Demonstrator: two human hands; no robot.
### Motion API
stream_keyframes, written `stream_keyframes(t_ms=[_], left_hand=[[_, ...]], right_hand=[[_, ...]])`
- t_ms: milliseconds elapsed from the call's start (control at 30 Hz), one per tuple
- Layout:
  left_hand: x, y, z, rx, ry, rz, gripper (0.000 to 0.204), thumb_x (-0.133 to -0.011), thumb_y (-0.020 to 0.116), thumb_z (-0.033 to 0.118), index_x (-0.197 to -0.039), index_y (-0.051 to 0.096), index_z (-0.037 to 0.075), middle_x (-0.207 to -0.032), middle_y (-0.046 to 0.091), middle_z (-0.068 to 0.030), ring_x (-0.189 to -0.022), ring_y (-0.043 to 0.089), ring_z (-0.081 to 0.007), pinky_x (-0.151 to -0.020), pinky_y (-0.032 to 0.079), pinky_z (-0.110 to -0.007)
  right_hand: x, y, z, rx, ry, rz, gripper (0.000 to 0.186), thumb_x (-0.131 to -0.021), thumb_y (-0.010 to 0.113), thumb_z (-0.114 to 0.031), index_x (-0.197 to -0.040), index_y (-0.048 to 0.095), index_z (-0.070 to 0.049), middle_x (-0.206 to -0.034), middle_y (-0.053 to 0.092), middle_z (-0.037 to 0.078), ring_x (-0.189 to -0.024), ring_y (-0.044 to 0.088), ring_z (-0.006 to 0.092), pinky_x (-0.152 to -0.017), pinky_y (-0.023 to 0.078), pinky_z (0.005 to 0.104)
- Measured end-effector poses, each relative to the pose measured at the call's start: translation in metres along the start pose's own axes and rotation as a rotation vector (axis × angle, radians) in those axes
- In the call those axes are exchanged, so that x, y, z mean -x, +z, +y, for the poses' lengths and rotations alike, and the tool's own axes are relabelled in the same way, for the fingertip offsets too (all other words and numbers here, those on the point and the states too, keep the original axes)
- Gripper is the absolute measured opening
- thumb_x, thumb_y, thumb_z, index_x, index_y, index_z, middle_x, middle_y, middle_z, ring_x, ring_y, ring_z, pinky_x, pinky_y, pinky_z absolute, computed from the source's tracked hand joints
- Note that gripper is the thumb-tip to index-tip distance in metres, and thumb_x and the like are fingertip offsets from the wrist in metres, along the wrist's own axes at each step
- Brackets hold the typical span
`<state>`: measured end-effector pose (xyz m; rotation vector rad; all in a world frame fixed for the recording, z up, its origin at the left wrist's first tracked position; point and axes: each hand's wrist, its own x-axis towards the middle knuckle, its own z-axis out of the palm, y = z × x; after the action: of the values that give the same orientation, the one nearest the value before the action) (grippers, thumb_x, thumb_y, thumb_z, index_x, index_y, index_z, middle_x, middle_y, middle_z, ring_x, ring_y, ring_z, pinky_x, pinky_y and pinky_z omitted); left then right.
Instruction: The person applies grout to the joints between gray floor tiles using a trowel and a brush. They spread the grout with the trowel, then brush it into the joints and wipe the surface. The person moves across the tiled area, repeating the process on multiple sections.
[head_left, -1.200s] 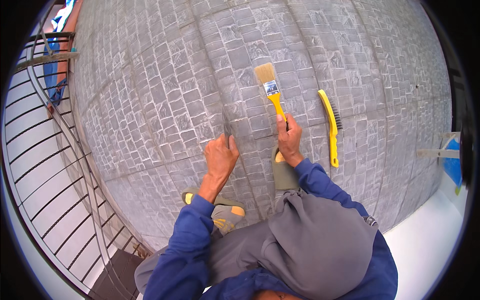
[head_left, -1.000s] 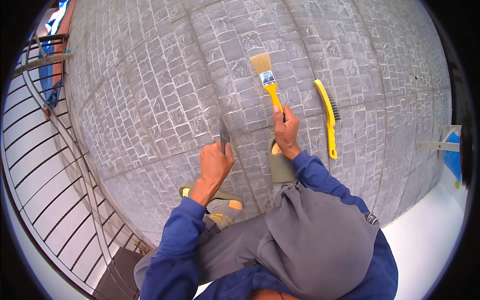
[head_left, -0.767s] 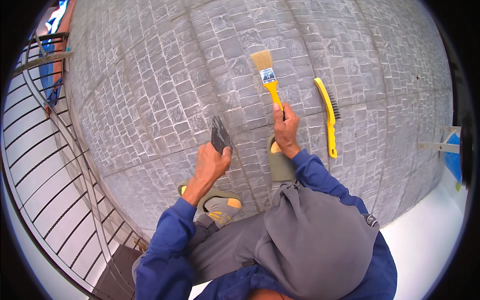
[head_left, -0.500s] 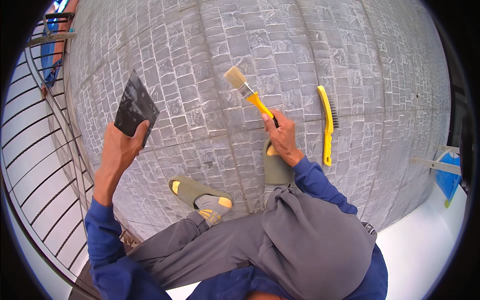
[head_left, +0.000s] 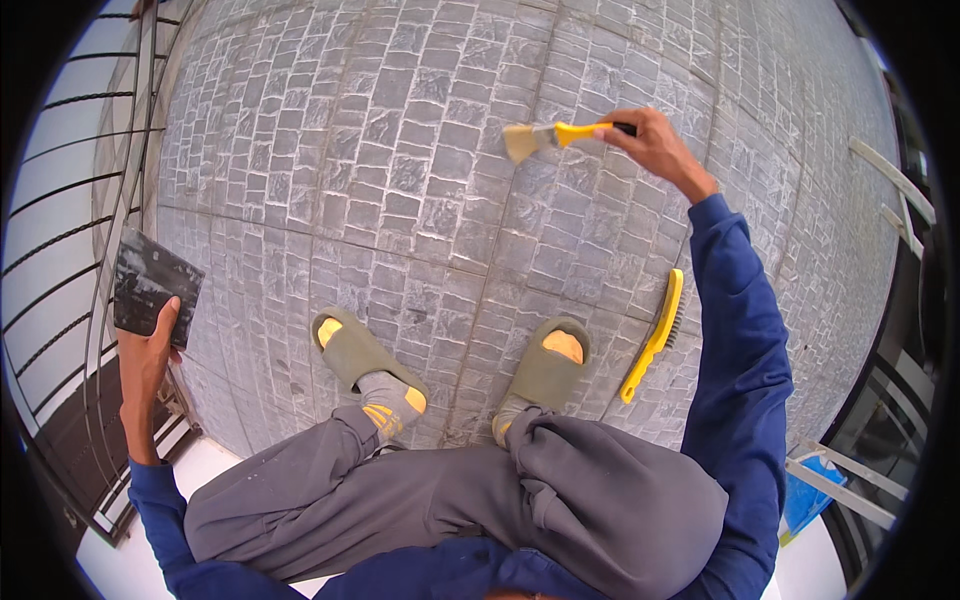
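Note:
At the far left, my left hand (head_left: 148, 342) grips a flat dark plate (head_left: 150, 275), perhaps a scraper, smeared with pale marks, beside the railing. Raised to the upper right, my right hand (head_left: 652, 145) is closed round the handle of a paintbrush (head_left: 575, 132) with yellow handle and tan bristles. The bristles point left over the paving; whether they touch it, I cannot tell. A yellow wire brush (head_left: 650, 340) lies on the paving to the right of my olive slides (head_left: 546, 378), below my right hand and beside the sleeve.
Grey patterned paving (head_left: 420, 200) spans the middle. A black metal railing (head_left: 75, 188) runs along the left. At the right are pale metal bars (head_left: 880, 175) and a blue object (head_left: 812, 490) between similar bars. My grey-trousered legs fill the bottom.
My left hand has swung left and down with the dark plate. My right hand has lifted the paintbrush up and rightward, turning it horizontal. The view has shifted, with both slides now more fully visible.

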<state>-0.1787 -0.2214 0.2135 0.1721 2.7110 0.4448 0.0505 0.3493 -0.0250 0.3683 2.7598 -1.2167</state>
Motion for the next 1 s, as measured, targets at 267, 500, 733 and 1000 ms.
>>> stream_keyframes(t_ms=[267,500,733,1000], left_hand=[[0.031,0.025,-0.048,0.200,-0.123,-0.011,0.028,-0.095,0.070,0.028,-0.100,0.068,0.000,-0.080,0.063,-0.0021,-0.062,0.056,-0.0095,-0.047,0.045,-0.027],[0.038,0.113,-0.023,0.293,0.220,-0.248,0.023,-0.092,0.074,0.021,-0.102,0.072,0.000,-0.084,0.072,-0.0073,-0.066,0.059,-0.0133,-0.058,0.048,-0.034],[-0.015,0.226,0.074,0.041,1.089,-0.552,0.016,-0.087,0.075,0.020,-0.094,0.075,0.005,-0.082,0.072,-0.0107,-0.070,0.065,-0.0316,-0.061,0.050,-0.040],[-0.041,0.271,0.120,-0.185,1.346,-0.733,0.014,-0.088,0.074,0.020,-0.092,0.076,0.007,-0.082,0.072,-0.0100,-0.071,0.067,-0.0302,-0.060,0.052,-0.041]], right_hand=[[-0.073,-0.094,-0.046,-0.322,0.031,0.823,0.036,-0.097,0.069,-0.036,-0.110,0.076,-0.003,-0.069,0.060,-0.002,-0.060,0.052,0.0061,-0.053,0.040,0.0216],[0.043,0.081,-0.116,-0.313,0.160,0.516,0.029,-0.095,0.072,-0.029,-0.106,0.076,-0.002,-0.070,0.060,-0.002,-0.063,0.049,0.0054,-0.056,0.038,0.0236],[0.182,0.173,-0.126,-0.524,0.673,0.784,0.028,-0.097,0.070,-0.025,-0.106,0.072,0.001,-0.076,0.061,-0.002,-0.069,0.049,0.0062,-0.060,0.039,0.0241],[0.225,0.211,-0.138,-0.584,0.776,0.981,0.026,-0.098,0.068,-0.022,-0.107,0.071,0.002,-0.087,0.069,0.003,-0.081,0.059,0.0088,-0.073,0.047,0.0250]])
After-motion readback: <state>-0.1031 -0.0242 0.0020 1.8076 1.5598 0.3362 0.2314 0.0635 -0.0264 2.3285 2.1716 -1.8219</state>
